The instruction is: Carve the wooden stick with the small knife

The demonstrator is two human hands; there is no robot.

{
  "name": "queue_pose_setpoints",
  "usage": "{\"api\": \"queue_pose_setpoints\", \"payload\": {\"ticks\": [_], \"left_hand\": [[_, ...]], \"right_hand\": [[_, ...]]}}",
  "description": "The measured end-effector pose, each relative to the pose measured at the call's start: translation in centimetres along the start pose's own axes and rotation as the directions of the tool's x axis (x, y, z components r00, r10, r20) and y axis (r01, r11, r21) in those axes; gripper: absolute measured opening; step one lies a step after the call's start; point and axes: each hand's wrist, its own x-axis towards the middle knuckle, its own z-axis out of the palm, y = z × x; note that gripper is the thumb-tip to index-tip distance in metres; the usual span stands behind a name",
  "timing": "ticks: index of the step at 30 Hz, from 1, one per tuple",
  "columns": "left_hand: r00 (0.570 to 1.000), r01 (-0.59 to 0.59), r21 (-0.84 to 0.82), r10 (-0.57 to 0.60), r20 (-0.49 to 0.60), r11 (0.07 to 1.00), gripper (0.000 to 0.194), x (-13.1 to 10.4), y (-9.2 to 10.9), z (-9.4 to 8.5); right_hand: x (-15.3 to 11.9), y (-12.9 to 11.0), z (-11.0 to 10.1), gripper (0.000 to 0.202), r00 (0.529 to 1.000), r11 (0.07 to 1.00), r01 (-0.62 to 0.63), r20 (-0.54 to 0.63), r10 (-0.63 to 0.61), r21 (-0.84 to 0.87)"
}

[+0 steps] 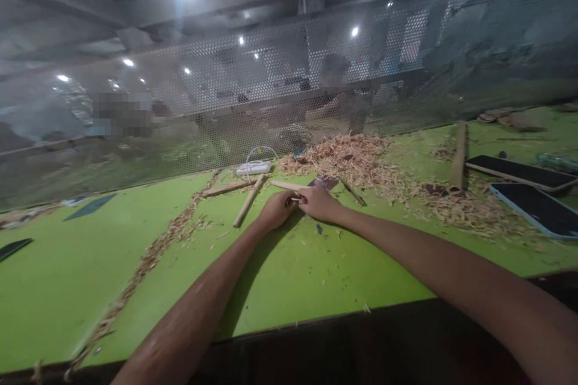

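Note:
My left hand (277,209) and my right hand (320,203) meet above the green table, both with fingers closed. A pale wooden stick (285,184) points out to the left from my right hand's fingers, passing just beyond my left hand. Between the fingertips shows a small pale bit, too small to name; whatever my left hand grips is mostly hidden. Another wooden stick (248,201) lies left of my hands, near a browner one (228,188). Just behind my right hand is a dark flat piece (324,183), with a thin dark stick (353,192) to its right.
Wood shavings (350,156) are heaped behind my hands; a strip of them (156,255) crosses the green table (298,289). A white device with a cable (254,168) stands at the back by a perforated screen (253,84). Two phones (539,209) and a bamboo-like piece (459,156) lie right.

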Motion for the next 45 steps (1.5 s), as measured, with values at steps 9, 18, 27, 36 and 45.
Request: {"api": "queue_pose_setpoints", "payload": {"ticks": [9,18,27,36,45], "left_hand": [[0.999,-0.018,-0.053,0.016,-0.038,0.998,0.021,-0.15,-0.04,0.03],[0.996,-0.040,-0.052,0.036,-0.079,0.998,0.018,-0.06,-0.24,0.21],[0.993,-0.040,-0.043,0.035,-0.110,0.998,0.019,0.10,-0.51,0.79],[0.995,-0.051,-0.061,0.045,-0.088,0.997,0.022,-0.03,-0.12,0.35],[0.996,0.001,-0.023,-0.003,-0.087,1.000,0.020,-0.07,0.33,0.07]], "right_hand": [[0.04,-0.10,-0.13,0.024,1.000,1.000,0.008,-0.001,-0.008,-0.003],[0.28,0.27,0.26,0.017,0.999,0.999,0.046,-0.015,-0.046,0.025],[0.08,-0.03,-0.05,0.021,1.000,1.000,0.001,-0.026,0.000,0.022],[0.36,0.36,0.36,0.020,0.999,0.999,0.023,-0.033,-0.021,0.042],[0.41,0.56,0.39,0.015,0.998,0.995,0.049,-0.048,-0.045,0.090]]}}
